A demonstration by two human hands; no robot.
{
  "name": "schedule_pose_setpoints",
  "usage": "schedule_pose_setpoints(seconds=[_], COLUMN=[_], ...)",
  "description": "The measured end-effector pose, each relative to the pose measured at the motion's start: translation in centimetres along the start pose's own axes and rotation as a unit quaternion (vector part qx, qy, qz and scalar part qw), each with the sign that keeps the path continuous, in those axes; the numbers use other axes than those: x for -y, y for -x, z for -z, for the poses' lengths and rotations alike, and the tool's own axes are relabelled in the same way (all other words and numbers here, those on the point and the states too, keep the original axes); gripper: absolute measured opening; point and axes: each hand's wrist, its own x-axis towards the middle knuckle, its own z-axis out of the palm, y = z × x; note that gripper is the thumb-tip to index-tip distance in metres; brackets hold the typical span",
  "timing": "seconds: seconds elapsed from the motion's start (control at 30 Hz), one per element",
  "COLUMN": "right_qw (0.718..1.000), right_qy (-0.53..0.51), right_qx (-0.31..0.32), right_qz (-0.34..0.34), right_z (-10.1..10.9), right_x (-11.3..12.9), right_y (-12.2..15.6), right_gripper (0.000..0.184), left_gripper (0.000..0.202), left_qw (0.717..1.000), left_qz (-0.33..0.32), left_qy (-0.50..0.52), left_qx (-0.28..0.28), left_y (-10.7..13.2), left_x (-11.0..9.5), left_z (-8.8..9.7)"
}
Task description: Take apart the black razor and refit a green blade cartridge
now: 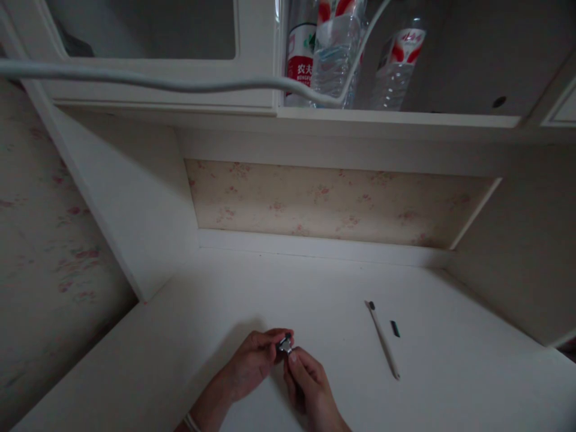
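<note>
Above the desk, my left hand and my right hand meet around a small razor with a silver neck and a dark head. The fingers of my left hand pinch it at the head from the left. My right thumb and fingers close around its lower part, which they hide. To the right on the desk lies a slim white toothbrush with a dark head at its far end. Beside it is a short dark strip with a greenish edge, which looks like a razor cartridge.
The white desk has side panels left and right and a floral-papered back. A shelf above holds water bottles and a red-and-white labelled container. A pale cable crosses in front of the shelf.
</note>
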Motion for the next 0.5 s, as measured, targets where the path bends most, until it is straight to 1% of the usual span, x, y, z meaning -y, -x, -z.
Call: schedule_pose_setpoints(seconds=[0.27,0.37,0.5], right_qw=[1.0,1.0,0.999], right_qy=[0.0,-0.001,-0.021], right_qx=[-0.006,-0.01,-0.005], right_qz=[0.002,-0.016,-0.044], right_z=[0.13,0.19,0.09], right_x=[-0.55,-0.57,-0.06], right_y=[-0.02,0.05,0.1], right_gripper=[0.052,0.053,0.055], left_gripper=[0.019,0.022,0.026], left_qw=[1.0,1.0,0.999], left_qz=[-0.001,0.011,0.026], left_qy=[-0.013,-0.022,-0.041], left_qx=[0.005,0.007,-0.005], left_y=[-0.16,-0.19,-0.13], left_x=[-0.2,-0.32,-0.49], left_z=[-0.25,-0.28,-0.26])
